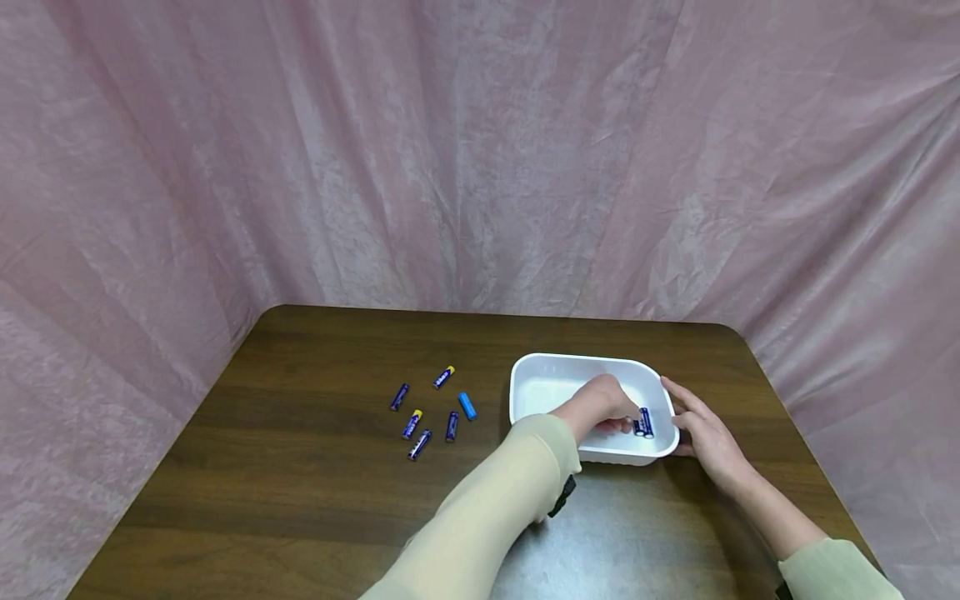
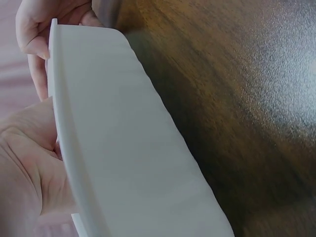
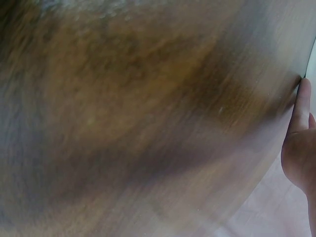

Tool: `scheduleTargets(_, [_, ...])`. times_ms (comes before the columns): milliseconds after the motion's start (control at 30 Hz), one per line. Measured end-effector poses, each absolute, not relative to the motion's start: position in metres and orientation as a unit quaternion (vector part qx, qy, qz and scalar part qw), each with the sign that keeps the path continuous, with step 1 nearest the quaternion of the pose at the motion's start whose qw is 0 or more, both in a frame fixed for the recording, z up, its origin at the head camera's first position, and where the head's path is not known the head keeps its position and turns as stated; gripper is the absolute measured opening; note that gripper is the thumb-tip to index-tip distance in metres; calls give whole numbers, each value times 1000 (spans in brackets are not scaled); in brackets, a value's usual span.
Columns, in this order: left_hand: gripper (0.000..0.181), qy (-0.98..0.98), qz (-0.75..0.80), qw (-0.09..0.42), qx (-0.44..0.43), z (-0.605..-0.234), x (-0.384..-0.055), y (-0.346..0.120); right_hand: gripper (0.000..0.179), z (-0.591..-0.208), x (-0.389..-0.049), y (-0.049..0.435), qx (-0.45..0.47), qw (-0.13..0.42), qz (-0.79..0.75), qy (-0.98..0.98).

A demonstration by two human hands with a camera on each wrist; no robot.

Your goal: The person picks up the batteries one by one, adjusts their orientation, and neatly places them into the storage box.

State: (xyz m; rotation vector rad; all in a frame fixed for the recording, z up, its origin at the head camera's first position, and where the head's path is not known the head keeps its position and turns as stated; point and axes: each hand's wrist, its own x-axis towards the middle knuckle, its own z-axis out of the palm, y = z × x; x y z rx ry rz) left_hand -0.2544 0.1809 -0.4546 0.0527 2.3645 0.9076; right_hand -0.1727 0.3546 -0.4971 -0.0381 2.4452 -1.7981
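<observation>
A white plastic tray (image 1: pixel 547 360) stands on the table, right of centre. My left hand (image 1: pixel 603 398) reaches over its near wall, fingers down inside, beside two dark blue batteries (image 1: pixel 647 423) that lie side by side at the right end. Its fingertips are at the left one; whether they pinch it cannot be told. In the left wrist view the tray's wall (image 2: pixel 118 123) covers those fingers. My right hand (image 1: pixel 703 435) rests against the tray's right end from outside, fingers extended. In the right wrist view only part of that hand (image 3: pixel 300 143) shows.
Several loose batteries lie on the brown table (image 1: pixel 300 467) left of the tray, among them a light blue one (image 1: pixel 467 406) and a yellow-ended one (image 1: pixel 443 377). A pink curtain (image 1: pixel 450 167) hangs behind the table's far edge.
</observation>
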Motion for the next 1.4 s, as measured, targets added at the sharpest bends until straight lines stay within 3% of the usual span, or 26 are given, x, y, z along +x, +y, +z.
scheduleTargets(500, [26, 881, 387, 267, 39, -438, -264, 176, 59, -498, -177, 357, -5, 56, -582, 811])
scheduleTargets(667, [20, 866, 434, 236, 77, -429, -262, 172, 61, -499, -178, 358, -2, 54, -590, 805])
scheduleTargets(1033, [40, 906, 346, 123, 210, -413, -262, 164, 63, -500, -181, 361, 0, 50, -601, 797])
scheduleTargets(1400, [45, 901, 316, 74, 287, -395, -250, 151, 60, -502, -180, 364, -8, 50, -597, 801])
